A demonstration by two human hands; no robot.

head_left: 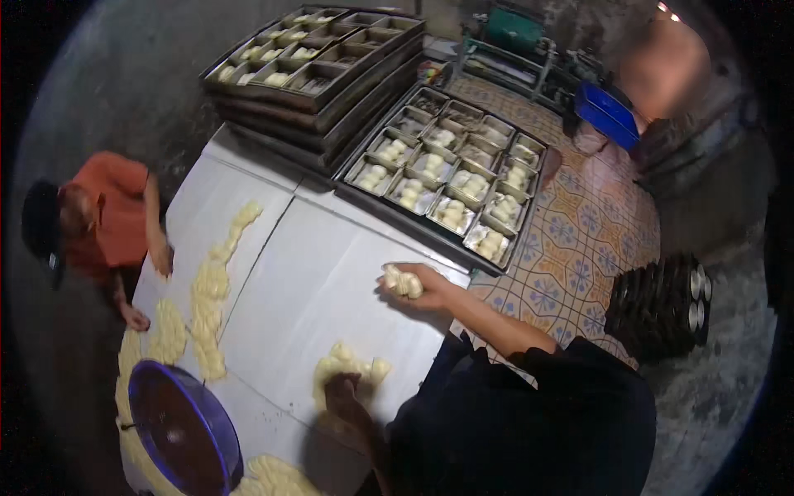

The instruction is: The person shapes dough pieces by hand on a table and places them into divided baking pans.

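My right hand [423, 285] is curled round several small pieces of pale dough [404, 283], held above the white table beside the near tray of tins. Lower on the table, my left hand [346, 395] is closed over a small heap of dough pieces [351, 364]. Its fingers are partly hidden, but they appear to grip some of the dough. The rectangular tins [432, 164] in the near tray hold rounded lumps of dough, while some at its far end show none.
A stack of trays with tins [314, 58] stands at the table's far end. Long dough strips [211, 285] lie left, near a purple basin [186, 430]. Across the table is a person in an orange shirt [112, 207]. Dark stacked moulds [662, 306] and a green machine [509, 41] stand right.
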